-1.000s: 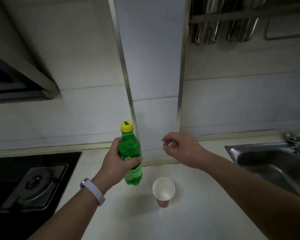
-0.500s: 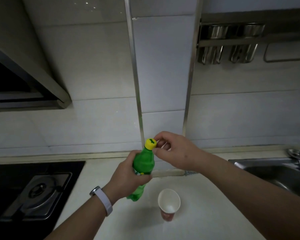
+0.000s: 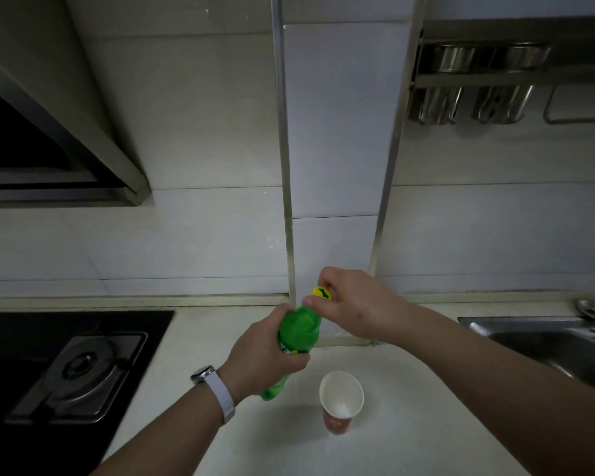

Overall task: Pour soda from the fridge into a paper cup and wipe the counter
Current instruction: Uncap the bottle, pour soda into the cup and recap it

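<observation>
A green soda bottle (image 3: 298,333) is held above the pale counter (image 3: 409,424), tilted with its top to the right. My left hand (image 3: 261,355) grips its body around the label. My right hand (image 3: 354,307) pinches the yellow cap (image 3: 322,293) between thumb and fingers. A paper cup (image 3: 340,395), white inside and red outside, stands upright on the counter just below and right of the bottle. It looks empty.
A black gas hob (image 3: 69,369) lies at the left, under a range hood (image 3: 49,159). A steel sink (image 3: 557,345) with its tap sits at the right. Metal utensil holders (image 3: 478,84) hang on the tiled wall above.
My right hand came over from the right and took hold of the yellow cap. The bottle now leans more to the right, above the cup.
</observation>
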`<state>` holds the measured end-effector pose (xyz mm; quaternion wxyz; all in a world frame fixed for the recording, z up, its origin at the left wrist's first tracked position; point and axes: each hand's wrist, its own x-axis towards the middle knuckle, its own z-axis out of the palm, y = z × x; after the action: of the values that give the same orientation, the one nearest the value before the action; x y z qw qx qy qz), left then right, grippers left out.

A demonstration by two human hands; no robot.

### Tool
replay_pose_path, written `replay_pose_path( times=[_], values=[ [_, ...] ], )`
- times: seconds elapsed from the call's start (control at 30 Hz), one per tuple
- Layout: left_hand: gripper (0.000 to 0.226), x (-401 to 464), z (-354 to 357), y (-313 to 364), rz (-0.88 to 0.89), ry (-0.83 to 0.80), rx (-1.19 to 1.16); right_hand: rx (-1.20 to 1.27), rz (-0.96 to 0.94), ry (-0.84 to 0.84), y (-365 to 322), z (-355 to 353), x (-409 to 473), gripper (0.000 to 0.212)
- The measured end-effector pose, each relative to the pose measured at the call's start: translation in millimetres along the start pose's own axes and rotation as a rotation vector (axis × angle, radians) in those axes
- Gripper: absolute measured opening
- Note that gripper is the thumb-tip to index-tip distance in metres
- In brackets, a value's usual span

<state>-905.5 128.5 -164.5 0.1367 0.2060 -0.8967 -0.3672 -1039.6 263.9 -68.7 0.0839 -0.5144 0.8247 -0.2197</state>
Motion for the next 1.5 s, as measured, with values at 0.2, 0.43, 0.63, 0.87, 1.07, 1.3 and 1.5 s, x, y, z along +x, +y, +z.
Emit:
replay_pose_path(
  times=[0.2,0.43,0.63,0.87,1.07,1.3,1.5],
  values=[
    [0.073,-2,-1,-6,-0.005,-0.089,-0.107,-0.031,-0.086,-0.082,-5,-4,-1,0.033],
    [0.066,1,-9,-5,0.039,-0.261,-0.224,-0.181,-0.209,-0.198,-9,-10,3,0.032],
    [0.066,1,-6,-8,0.005,-0.267,-0.271,-0.146,-0.197,-0.235,-9,-13,6,0.030],
    [0.071,3,-3,3,0.016,-0.016,0.041,-0.079,0.020,-0.003,-9,-5,11,0.032],
    [0.069,3,1,7,0.038,0.062,0.126,-0.040,0.131,0.056,-8,-2,12,0.039],
    [0.076,-1,4,3,0.047,0.027,0.036,-0.080,0.051,-0.059,-9,-6,8,0.035],
    [0.066,-5,0,-2,0.024,-0.121,-0.173,-0.155,-0.092,-0.202,-14,-15,3,0.027]
  ],
)
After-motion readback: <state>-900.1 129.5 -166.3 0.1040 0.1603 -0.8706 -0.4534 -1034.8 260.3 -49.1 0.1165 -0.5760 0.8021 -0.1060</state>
